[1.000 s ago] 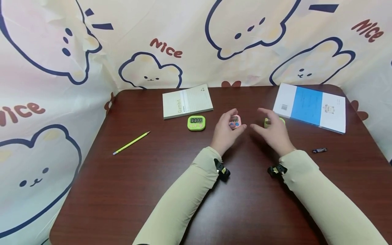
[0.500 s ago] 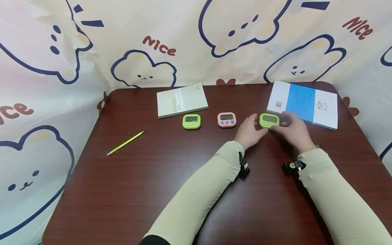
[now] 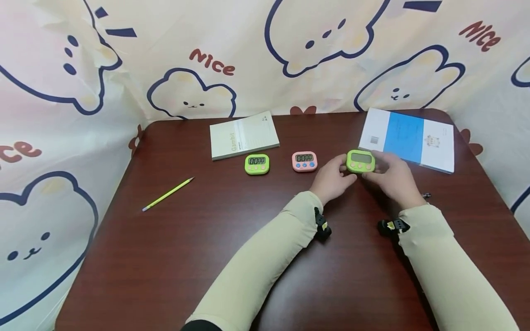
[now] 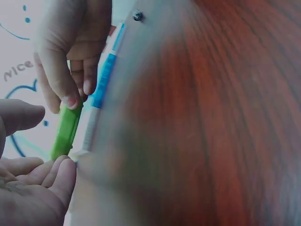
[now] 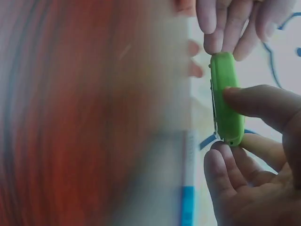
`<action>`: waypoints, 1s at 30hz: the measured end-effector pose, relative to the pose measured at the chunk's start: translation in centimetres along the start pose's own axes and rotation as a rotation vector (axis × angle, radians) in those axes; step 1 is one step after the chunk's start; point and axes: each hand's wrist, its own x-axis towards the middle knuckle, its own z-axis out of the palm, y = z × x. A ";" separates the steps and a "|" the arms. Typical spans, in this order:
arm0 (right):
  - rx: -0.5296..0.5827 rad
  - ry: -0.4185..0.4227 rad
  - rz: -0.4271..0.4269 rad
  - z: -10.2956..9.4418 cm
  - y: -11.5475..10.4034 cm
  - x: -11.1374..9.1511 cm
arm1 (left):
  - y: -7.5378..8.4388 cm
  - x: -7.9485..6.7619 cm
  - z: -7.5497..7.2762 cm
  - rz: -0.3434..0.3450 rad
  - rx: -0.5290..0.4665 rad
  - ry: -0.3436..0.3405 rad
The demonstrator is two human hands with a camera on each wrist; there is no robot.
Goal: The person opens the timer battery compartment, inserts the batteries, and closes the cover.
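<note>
A green digital timer (image 3: pixel 360 162) with a blank grey screen is between my two hands, its face tilted up toward the head camera. My right hand (image 3: pixel 393 179) pinches it, thumb on its lower edge and fingers at its right side. My left hand (image 3: pixel 333 179) is at the other end. In the left wrist view, its fingertips touch the end of the green casing (image 4: pixel 66 132) while its thumb stands apart. Left of the hands, a pink timer (image 3: pixel 304 162) and a second green timer (image 3: pixel 256 164) lie on the table, digits showing on both.
A pale notebook (image 3: pixel 244 135) lies at the back of the brown table (image 3: pixel 165 262). A blue-and-white book (image 3: pixel 406 140) lies behind my right hand. To the left is a yellow-green pencil (image 3: pixel 167 194). A small dark object (image 3: pixel 426 195) peeks out beside my right wrist.
My left hand has moved right, from over the pink timer to the right-hand green timer. My right hand has gripped that timer and raised it slightly. The head view has shifted a little.
</note>
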 end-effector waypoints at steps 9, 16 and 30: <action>0.096 0.118 -0.101 -0.7 -4.0 -3.0 | 1.7 -2.9 -4.2 0.212 -0.039 0.088; 0.146 0.145 -0.234 -0.4 -8.3 -5.5 | 1.4 -6.9 -6.9 0.366 -0.086 0.227; 0.348 0.142 -0.457 1.5 -15.4 -8.7 | 1.0 -13.7 -12.2 0.622 -0.243 0.344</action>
